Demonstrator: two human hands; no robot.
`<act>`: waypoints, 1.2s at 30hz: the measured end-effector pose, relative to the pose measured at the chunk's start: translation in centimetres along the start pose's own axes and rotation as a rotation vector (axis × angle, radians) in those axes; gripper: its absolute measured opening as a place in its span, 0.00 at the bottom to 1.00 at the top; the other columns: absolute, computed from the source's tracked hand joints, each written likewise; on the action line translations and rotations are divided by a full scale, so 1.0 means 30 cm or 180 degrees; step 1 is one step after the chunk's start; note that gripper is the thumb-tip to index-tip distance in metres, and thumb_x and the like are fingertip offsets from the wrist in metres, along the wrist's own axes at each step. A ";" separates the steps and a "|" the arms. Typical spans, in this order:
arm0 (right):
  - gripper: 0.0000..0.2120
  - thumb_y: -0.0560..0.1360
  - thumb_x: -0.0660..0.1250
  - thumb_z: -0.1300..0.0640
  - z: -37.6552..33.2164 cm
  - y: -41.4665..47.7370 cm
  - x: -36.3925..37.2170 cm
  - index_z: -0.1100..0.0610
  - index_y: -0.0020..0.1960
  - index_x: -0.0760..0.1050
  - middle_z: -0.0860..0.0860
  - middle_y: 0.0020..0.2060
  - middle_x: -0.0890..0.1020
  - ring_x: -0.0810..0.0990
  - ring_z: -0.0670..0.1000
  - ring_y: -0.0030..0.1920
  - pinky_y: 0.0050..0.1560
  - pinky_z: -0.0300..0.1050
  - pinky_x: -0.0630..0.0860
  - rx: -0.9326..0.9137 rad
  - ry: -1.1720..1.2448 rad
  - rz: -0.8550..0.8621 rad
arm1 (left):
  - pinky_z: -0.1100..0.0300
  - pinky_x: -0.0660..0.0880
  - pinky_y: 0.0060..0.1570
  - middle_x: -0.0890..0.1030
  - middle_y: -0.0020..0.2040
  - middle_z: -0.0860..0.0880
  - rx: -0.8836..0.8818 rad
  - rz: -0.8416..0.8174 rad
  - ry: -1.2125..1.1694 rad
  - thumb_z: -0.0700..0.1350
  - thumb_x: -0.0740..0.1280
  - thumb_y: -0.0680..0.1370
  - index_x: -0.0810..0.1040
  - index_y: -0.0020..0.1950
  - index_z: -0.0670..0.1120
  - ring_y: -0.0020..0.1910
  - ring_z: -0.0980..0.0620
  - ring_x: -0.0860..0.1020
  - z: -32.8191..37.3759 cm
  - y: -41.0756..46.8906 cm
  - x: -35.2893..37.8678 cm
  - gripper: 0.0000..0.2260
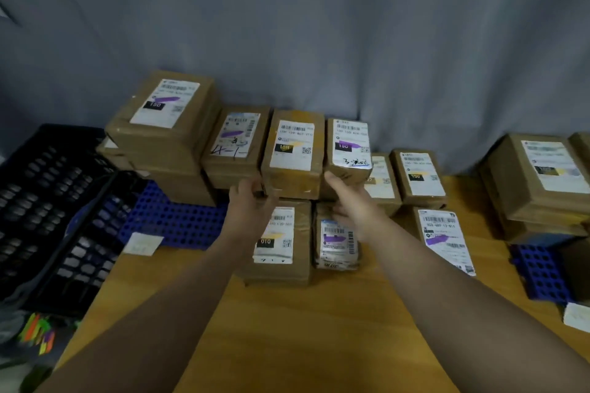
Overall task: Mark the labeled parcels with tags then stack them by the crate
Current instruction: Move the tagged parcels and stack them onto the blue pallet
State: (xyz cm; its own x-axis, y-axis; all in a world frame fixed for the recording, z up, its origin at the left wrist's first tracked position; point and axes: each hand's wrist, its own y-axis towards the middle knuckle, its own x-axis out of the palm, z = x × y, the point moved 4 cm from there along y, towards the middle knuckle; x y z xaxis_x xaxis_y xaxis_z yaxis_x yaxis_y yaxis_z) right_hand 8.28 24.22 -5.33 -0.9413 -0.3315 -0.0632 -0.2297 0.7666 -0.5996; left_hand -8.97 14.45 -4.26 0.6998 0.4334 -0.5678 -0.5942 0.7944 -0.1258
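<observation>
Though blurred, left hand [250, 205] and right hand [349, 201] beside stacked parcel [292, 145].

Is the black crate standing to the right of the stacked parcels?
No, the black crate stands at the far left of the view, to the left of the stacked parcels.

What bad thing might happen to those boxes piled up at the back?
The middle parcel between the left hand and right hand sits tight against its neighbours, so shifting it may knock them. The tall stack's top parcel looks crooked and might slide toward the black crate.
</observation>
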 end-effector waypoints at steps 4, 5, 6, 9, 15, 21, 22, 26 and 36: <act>0.58 0.50 0.79 0.32 0.015 0.066 0.114 0.49 0.72 0.59 0.53 0.65 0.72 0.73 0.56 0.62 0.58 0.54 0.74 0.0548 0.1033 -0.0073 | 0.62 0.69 0.56 0.63 0.59 0.53 0.0065 0.0002 0.0149 0.46 0.65 0.79 0.68 0.65 0.49 0.55 0.57 0.68 -0.031 0.008 -0.032 0.16; 0.57 0.51 0.80 0.34 0.017 0.076 0.140 0.49 0.72 0.58 0.53 0.65 0.72 0.72 0.57 0.62 0.60 0.56 0.73 0.0604 0.1205 -0.0057 | 0.61 0.69 0.56 0.63 0.59 0.54 0.0094 -0.0011 0.0198 0.46 0.65 0.79 0.68 0.66 0.48 0.55 0.56 0.68 -0.040 0.014 -0.039 0.16; 0.56 0.52 0.80 0.35 0.019 0.082 0.160 0.49 0.72 0.57 0.53 0.64 0.72 0.72 0.57 0.62 0.60 0.57 0.73 0.0642 0.1377 -0.0003 | 0.61 0.68 0.56 0.63 0.59 0.54 0.0106 -0.0029 0.0225 0.46 0.65 0.79 0.68 0.67 0.48 0.56 0.56 0.68 -0.050 0.019 -0.045 0.17; 0.47 0.59 0.80 0.43 0.015 0.091 0.193 0.49 0.69 0.58 0.53 0.61 0.74 0.74 0.54 0.56 0.46 0.50 0.75 0.0589 0.1900 0.0254 | 0.61 0.69 0.57 0.63 0.60 0.52 0.0132 -0.0025 0.0226 0.45 0.64 0.80 0.67 0.68 0.46 0.57 0.55 0.68 -0.069 0.030 -0.063 0.18; 0.33 0.63 0.77 0.43 0.001 0.009 0.177 0.52 0.62 0.69 0.55 0.51 0.81 0.80 0.55 0.51 0.45 0.49 0.79 0.0514 0.2155 0.0320 | 0.64 0.68 0.54 0.69 0.61 0.51 0.0255 0.0142 -0.0114 0.47 0.62 0.81 0.70 0.65 0.46 0.58 0.55 0.71 -0.053 0.026 -0.079 0.14; 0.16 0.71 0.70 0.43 0.000 -0.113 0.150 0.54 0.50 0.76 0.56 0.45 0.82 0.81 0.55 0.49 0.61 0.52 0.76 0.0324 0.2310 -0.0257 | 0.70 0.70 0.50 0.71 0.64 0.50 0.0502 0.0009 -0.1225 0.60 0.57 0.78 0.66 0.68 0.49 0.60 0.57 0.72 0.057 -0.006 -0.070 0.23; 0.16 0.71 0.69 0.43 -0.004 -0.130 0.146 0.54 0.52 0.76 0.57 0.47 0.82 0.81 0.56 0.51 0.61 0.53 0.76 0.0268 0.2318 -0.0381 | 0.69 0.70 0.51 0.70 0.64 0.50 0.0591 0.0002 -0.1332 0.62 0.56 0.76 0.66 0.69 0.49 0.61 0.58 0.72 0.078 -0.017 -0.066 0.26; 0.20 0.71 0.69 0.45 -0.016 -0.179 0.096 0.54 0.60 0.76 0.56 0.52 0.83 0.81 0.57 0.56 0.62 0.52 0.75 -0.0116 0.2323 -0.0573 | 0.59 0.72 0.60 0.69 0.65 0.50 0.1041 -0.0025 -0.1416 0.69 0.54 0.74 0.65 0.68 0.50 0.63 0.55 0.70 0.151 -0.053 -0.035 0.31; 0.26 0.71 0.69 0.47 -0.050 -0.230 -0.309 0.53 0.66 0.70 0.54 0.60 0.79 0.78 0.54 0.59 0.55 0.46 0.78 -0.0965 0.2243 0.0095 | 0.68 0.75 0.52 0.76 0.61 0.59 0.1195 -0.1391 -0.1832 0.53 0.63 0.79 0.66 0.66 0.60 0.58 0.64 0.76 0.454 -0.182 0.215 0.16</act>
State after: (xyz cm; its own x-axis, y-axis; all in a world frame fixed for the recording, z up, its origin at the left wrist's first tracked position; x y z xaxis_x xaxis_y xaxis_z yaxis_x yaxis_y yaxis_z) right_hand 18.21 22.83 0.59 -0.8600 0.0425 0.5085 -0.1639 0.9207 -0.3541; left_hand 4.18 18.69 3.85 0.9926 0.1209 -0.0107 -0.1192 0.9878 0.1000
